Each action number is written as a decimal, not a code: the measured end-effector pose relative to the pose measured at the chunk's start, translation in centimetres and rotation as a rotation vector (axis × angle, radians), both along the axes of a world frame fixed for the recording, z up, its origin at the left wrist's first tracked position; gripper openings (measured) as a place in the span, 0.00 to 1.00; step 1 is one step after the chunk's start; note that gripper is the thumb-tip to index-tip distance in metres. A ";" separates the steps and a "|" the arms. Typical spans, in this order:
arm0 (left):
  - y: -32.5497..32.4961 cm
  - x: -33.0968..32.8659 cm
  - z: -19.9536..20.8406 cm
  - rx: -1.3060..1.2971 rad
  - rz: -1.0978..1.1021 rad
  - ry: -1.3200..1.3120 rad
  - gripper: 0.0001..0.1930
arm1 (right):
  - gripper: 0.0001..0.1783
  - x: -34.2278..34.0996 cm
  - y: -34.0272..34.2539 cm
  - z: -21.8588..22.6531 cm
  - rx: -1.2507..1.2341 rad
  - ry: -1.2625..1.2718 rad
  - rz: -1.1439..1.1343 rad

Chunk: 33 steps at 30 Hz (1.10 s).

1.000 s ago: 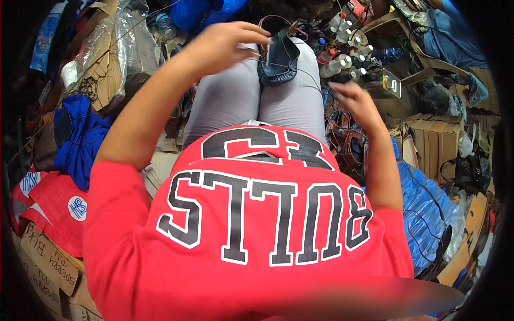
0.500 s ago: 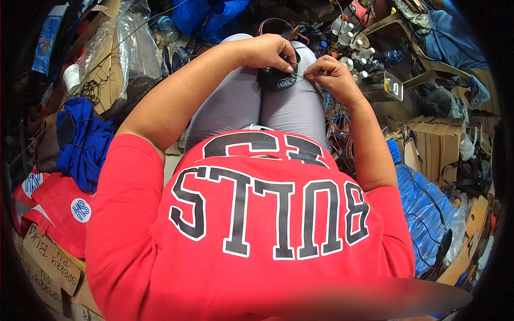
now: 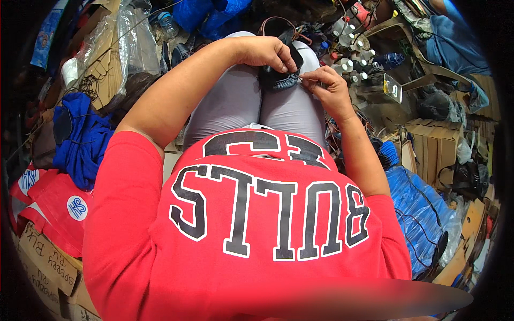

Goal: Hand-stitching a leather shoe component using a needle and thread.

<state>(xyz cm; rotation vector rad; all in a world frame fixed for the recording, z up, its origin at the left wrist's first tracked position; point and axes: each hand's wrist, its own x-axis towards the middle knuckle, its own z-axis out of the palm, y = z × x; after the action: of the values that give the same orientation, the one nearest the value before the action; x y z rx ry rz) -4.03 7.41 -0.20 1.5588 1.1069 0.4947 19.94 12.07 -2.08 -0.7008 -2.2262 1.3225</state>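
A person in a red shirt (image 3: 262,273) sits with a black shoe (image 3: 278,82) on the lap of their gray trousers (image 3: 225,109), at the upper middle of the frame. One second ago the hands were spread wide on either side of it; now both are close in, just beside each other but apart. The left hand (image 3: 273,54) bends its fingers over the shoe's opening; the right hand (image 3: 327,85) has its fingertips bunched at the shoe's edge. Whether either clamps a thread is too small to tell. The work is therefore back at the shoe's gathered rim. Around them are bottles (image 3: 345,65) at upper right, blue cloth (image 3: 80,142) at left, and cardboard boxes (image 3: 435,145) at right.
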 end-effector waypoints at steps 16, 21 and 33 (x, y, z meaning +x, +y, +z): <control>0.2 0.8 0.1 0.111 -0.031 0.173 0.15 | 0.14 -2.3 -0.3 5.1 0.772 -0.615 0.266; 0.5 0.8 -0.9 0.223 0.091 0.185 0.11 | 0.10 -2.4 -0.4 4.0 0.461 -0.494 0.181; -9.0 -0.3 0.6 0.401 0.414 0.436 0.13 | 0.14 4.8 1.9 2.5 -0.772 0.120 -0.037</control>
<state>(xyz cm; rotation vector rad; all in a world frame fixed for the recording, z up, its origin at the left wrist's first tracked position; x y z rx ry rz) -4.32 -1.58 0.44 1.8409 1.7690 0.7056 24.72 13.94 0.42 -0.8725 -1.5581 2.1550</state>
